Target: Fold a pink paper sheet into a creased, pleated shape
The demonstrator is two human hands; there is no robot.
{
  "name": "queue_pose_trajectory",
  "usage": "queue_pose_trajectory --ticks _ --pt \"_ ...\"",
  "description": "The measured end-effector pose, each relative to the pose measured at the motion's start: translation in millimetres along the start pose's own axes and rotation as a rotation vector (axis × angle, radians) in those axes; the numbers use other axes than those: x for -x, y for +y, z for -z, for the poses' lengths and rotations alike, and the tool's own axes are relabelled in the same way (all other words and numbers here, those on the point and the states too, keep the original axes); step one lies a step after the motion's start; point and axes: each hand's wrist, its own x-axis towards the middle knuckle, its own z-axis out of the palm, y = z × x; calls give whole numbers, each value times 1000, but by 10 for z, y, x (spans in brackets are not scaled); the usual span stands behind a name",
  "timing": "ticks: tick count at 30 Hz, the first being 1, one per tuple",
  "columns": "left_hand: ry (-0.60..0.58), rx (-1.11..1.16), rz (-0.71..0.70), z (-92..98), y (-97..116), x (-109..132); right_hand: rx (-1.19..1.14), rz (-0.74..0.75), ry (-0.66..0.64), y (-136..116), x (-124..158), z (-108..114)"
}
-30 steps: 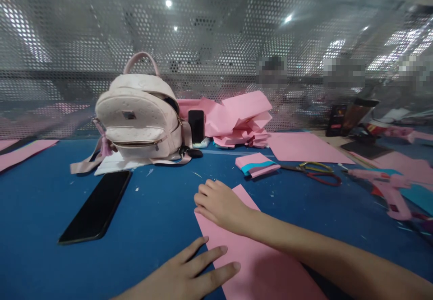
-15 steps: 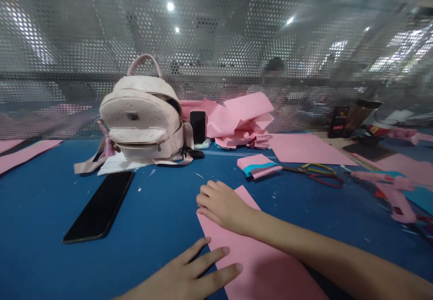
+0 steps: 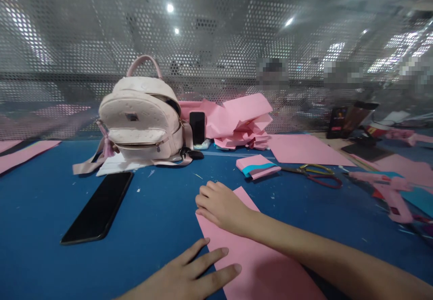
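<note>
A pink sheet of paper (image 3: 257,261) lies at a slant on the blue table in front of me. My left hand (image 3: 189,268) rests at its left edge, fingers spread, with fingertips touching the sheet. Across the paper's far end, my right hand (image 3: 221,207) is closed, its fingers curled together over the far left corner; the corner under them is hidden. Beyond that hand sits a small folded pink packet with a blue stripe (image 3: 258,166), touching the tips of a pair of scissors (image 3: 316,171).
A pale backpack (image 3: 140,115) stands at the back left, with a black phone (image 3: 99,207) before it. Crumpled pink paper (image 3: 240,119) and a flat pink sheet (image 3: 306,149) lie at the back. A pink glue gun (image 3: 389,185) lies right. Behind rises a perforated metal screen (image 3: 216,34).
</note>
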Motion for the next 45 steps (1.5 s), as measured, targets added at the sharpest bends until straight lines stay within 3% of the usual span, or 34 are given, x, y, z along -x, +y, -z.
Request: queue_pose_trajectory --ticks 7,15,19,24,26,29,31,33,36,41,45 --pt "-67 -54 -3 -8 32 -7 3 -7 6 2 -6 -13" --pt "72 -195 163 -93 116 12 18 -16 14 -17 6 -16" --pt "80 -278 190 -62 173 3 22 -16 7 -29 11 -17" --pt "74 -312 191 -5 180 -6 23 -7 -19 -88 32 270" --pt "79 -334 187 -23 163 12 -15 6 -23 -192 125 484" --pt "82 -345 119 -80 133 52 -315 84 -46 -414 386 662" --pt "93 -337 99 -108 119 70 -417 233 -115 -537 594 600" --pt "89 -348 95 -103 108 71 -414 279 -162 -592 778 456" --pt "64 -386 44 -39 92 53 -378 188 -190 -544 959 350" --pt "46 -442 31 21 75 33 -393 18 -257 -332 1142 597" --pt "55 -446 56 -4 59 45 -423 -64 -314 -140 1292 534"
